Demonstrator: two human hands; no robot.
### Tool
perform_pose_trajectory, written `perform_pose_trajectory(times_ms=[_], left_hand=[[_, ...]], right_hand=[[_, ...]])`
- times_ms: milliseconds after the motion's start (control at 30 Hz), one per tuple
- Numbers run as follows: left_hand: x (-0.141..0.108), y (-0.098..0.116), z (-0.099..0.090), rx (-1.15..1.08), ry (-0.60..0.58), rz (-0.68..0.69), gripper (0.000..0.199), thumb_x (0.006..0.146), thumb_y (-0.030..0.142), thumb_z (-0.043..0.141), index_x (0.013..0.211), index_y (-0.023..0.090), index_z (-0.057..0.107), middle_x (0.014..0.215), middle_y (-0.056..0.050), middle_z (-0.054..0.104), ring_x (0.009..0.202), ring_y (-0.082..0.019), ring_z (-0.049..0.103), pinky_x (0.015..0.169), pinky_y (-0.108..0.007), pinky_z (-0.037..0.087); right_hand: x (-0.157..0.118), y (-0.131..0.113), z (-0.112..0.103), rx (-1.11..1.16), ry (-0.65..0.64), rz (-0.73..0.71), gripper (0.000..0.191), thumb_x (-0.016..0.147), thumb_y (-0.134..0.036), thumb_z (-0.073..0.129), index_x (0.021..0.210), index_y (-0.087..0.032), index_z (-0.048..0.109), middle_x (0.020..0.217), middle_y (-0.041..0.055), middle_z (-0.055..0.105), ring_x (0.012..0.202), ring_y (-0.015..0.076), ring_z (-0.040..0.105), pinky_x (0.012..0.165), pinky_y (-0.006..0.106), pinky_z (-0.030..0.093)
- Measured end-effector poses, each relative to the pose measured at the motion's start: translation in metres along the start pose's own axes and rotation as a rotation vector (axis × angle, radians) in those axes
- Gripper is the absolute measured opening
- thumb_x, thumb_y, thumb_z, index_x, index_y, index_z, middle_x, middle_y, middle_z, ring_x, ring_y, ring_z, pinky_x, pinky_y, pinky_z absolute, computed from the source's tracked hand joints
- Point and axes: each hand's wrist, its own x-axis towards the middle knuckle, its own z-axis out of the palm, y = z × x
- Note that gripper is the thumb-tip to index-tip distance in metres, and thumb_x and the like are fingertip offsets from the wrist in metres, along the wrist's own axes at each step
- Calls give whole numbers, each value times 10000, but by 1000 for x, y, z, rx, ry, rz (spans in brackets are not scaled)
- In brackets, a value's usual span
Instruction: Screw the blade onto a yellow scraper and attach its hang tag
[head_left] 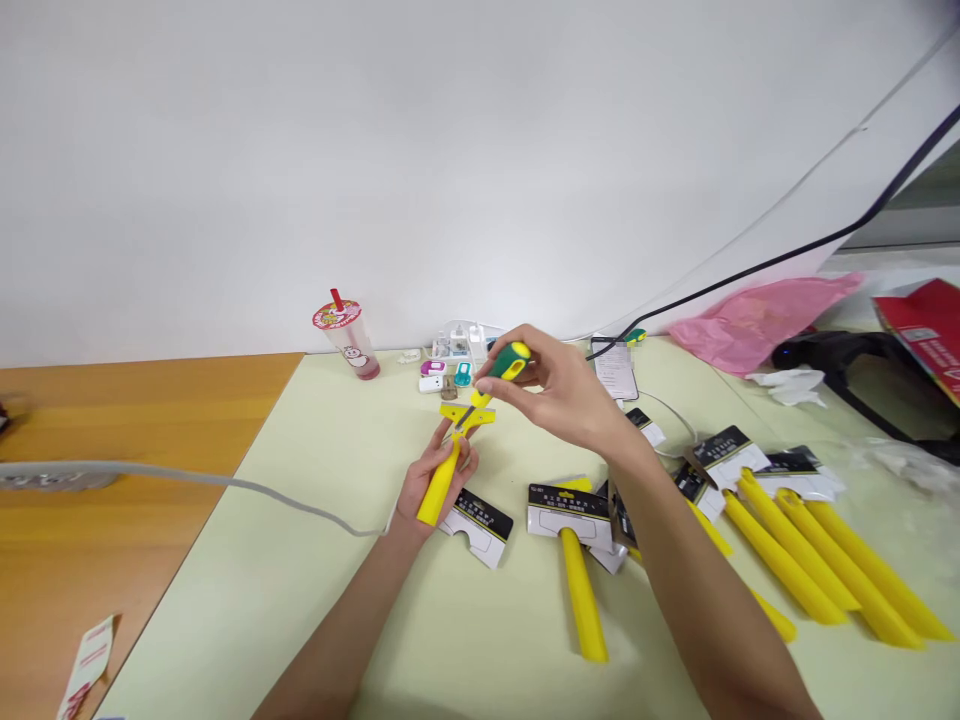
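Both forearms angled inward, left hand [442,478] low, right hand [551,385] higher, fingers curled.

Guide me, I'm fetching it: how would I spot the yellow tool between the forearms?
On the green table, between the forearms, a yellow handle runs toward the person from a dark-topped card. Unlike the tool in the left hand, it has a card; unlike the bunch at right, it lies inside the right forearm.

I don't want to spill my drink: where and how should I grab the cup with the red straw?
Probably around the clear side of the cup, below the lid, from the front left. The body is round and narrows downward, so fingers can wrap it; the straw pokes up on top, the wall is behind, and plugs are to its right.
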Motion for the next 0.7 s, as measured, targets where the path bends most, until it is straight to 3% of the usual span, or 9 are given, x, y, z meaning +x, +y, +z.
perform_pose_trajectory(times_ms=[133, 267, 700], left_hand=[[-2, 0, 2, 13, 7, -20, 541, 892, -11, 655, 1381, 217, 613, 1505, -169, 604, 934, -121, 743, 1034, -355, 543], [-2, -1, 2, 54, -2, -28, 598, 848, -24, 675, 1387, 223, 600, 1470, -159, 617, 922, -127, 734, 990, -346, 555], [-3, -2, 3, 128, -68, -59, 709, 748, -29, 753, 1380, 230, 564, 1269, -130, 690, 813, -112, 695, 901, -326, 562]], right_hand=[[2, -1, -2, 69, 205, -93, 346, 894, -484, 820, 1084, -255, 643, 1032, 37, 779, 979, 233, 787, 822, 364, 660], [4, 1, 1, 124, 298, -143, 361, 900, -473, 821, 1118, -265, 622, 1011, 31, 777, 965, 221, 789, 845, 372, 665], [4, 7, 6, -76, 229, -166, 294, 957, -405, 751, 1171, -250, 622, 978, 21, 793, 897, 197, 788, 857, 365, 659]])
